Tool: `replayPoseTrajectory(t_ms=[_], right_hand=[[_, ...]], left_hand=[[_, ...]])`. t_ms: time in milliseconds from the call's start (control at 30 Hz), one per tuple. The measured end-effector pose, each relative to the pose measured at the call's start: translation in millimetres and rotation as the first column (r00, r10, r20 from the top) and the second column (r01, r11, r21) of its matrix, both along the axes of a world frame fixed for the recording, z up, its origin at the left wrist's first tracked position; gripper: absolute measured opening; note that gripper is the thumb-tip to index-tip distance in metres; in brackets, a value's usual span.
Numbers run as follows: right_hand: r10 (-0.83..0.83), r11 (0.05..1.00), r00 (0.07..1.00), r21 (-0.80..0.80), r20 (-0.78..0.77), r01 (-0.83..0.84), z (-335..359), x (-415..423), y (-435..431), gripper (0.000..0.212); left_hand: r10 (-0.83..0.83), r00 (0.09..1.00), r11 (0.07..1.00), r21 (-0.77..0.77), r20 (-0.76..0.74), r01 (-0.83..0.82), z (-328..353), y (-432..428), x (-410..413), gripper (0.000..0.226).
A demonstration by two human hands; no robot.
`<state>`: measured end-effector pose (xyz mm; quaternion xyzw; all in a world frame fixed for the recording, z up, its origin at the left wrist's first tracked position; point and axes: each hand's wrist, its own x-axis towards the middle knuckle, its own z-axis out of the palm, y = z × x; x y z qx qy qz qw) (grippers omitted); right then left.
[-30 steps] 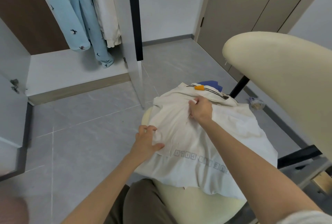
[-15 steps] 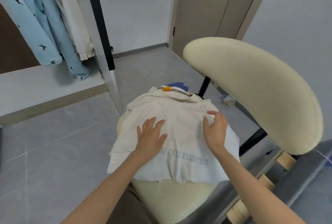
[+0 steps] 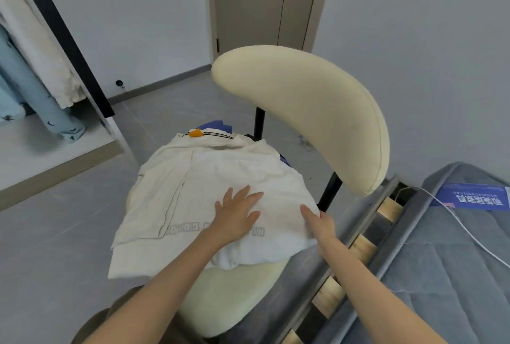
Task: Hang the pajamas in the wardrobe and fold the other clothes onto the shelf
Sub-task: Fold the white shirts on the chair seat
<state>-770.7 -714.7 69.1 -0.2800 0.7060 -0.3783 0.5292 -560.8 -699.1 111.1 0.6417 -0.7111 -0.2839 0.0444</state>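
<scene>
We found the shirt (image 3: 220, 175) spread on the chair (image 3: 303, 111) seat. The left hand (image 3: 237, 216) lay flat on it, released. The right hand (image 3: 321, 223) had slid to its right edge; grip undeterminable. We judged smoothing done, folding outstanding.

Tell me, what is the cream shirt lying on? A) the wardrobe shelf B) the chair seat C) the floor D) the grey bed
B: the cream shirt is spread over the pale chair seat, with the left hand pressed flat on it.
</scene>
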Motion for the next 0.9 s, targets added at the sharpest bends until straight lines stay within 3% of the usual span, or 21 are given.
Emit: replayPoseTrajectory(t_ms=[100,167,233,300,367,467,600,667,733,800,833,900], right_hand=[[0.019,0.970,0.971,-0.230,-0.239,-0.075,11,6,1,0.033],[0.174,0.861,0.883,-0.367,-0.436,-0.351,23,16,9,0.044],[0.357,0.644,0.645,-0.322,-0.675,-0.694,27,24,17,0.047],[0.444,0.432,0.388,-0.186,-0.807,-0.882,22,32,22,0.044],[0.515,0.360,0.331,-0.151,-0.791,-0.921,20,39,28,0.045],[0.595,0.412,0.404,-0.167,-0.695,-0.896,20,40,34,0.053],[0.690,0.430,0.441,-0.165,-0.574,-0.888,19,32,41,0.051],[0.686,0.519,0.549,-0.208,-0.477,-0.829,21,27,42,0.046],[0.519,0.703,0.744,-0.286,-0.421,-0.651,21,19,37,0.047],[0.225,0.877,0.911,-0.336,-0.346,-0.344,18,11,24,0.040],[0.103,0.931,0.946,-0.306,-0.307,-0.201,15,7,14,0.034],[0.030,0.990,0.979,-0.128,-0.199,-0.056,10,2,-8,0.024]], left_hand=[[0.117,0.972,0.993,-0.008,-0.204,-0.122,3,-3,-2,0.043],[0.261,0.874,0.960,0.012,-0.409,-0.281,12,-7,-4,0.037],[0.390,0.774,0.912,0.095,-0.499,-0.399,24,-15,-6,0.040],[0.467,0.720,0.878,0.169,-0.514,-0.449,30,-23,-5,0.044],[0.504,0.713,0.859,0.201,-0.487,-0.471,33,-28,-4,0.045],[0.506,0.721,0.860,0.218,-0.473,-0.461,32,-31,-8,0.043],[0.420,0.830,0.906,0.112,-0.366,-0.409,27,-35,-13,0.030],[0.433,0.843,0.897,0.060,-0.320,-0.438,22,-37,-12,0.031],[0.469,0.814,0.877,0.075,-0.343,-0.474,16,-37,-10,0.032],[0.486,0.789,0.868,0.103,-0.375,-0.486,10,-36,-8,0.028],[0.490,0.782,0.866,0.109,-0.385,-0.488,8,-36,-6,0.025],[0.496,0.764,0.860,0.110,-0.413,-0.499,7,-34,-4,0.024]])
